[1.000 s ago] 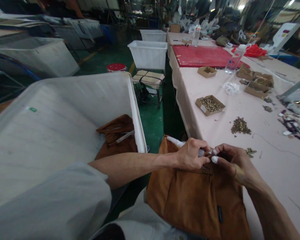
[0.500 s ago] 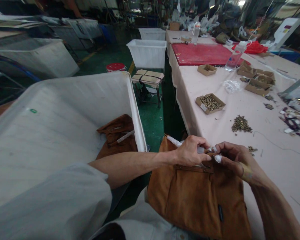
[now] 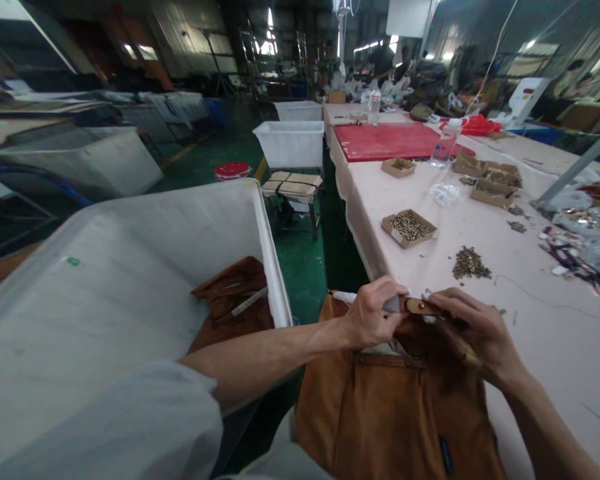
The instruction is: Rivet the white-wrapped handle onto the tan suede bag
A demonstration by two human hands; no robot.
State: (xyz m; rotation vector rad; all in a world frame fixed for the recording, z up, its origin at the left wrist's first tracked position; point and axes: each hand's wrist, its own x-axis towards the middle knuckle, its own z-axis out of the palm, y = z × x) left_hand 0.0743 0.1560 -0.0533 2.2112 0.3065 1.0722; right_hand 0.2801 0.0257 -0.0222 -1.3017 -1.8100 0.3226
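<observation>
A brown suede bag [image 3: 390, 413] lies across my lap and the table edge. My left hand [image 3: 373, 313] is closed, pinching the bag's white-wrapped handle near its brown leather tab [image 3: 420, 307]. My right hand [image 3: 473, 333] is curled over the bag's top edge beside that tab, its fingertips touching the strap. The two hands almost meet. Another brown bag [image 3: 233, 297] lies inside the big white tub [image 3: 130, 267] at my left.
The pink-covered table [image 3: 530, 333] holds a small carton of metal studs [image 3: 409, 227], a loose stud pile [image 3: 470, 262], more cartons, a water bottle [image 3: 444, 143] and a red mat [image 3: 387, 140]. A stool [image 3: 293, 187] and white bins stand on the green floor.
The view has tilted up, showing more of the hall. My hands lifted the bag's top edge slightly and the brown leather tab now shows between them.
</observation>
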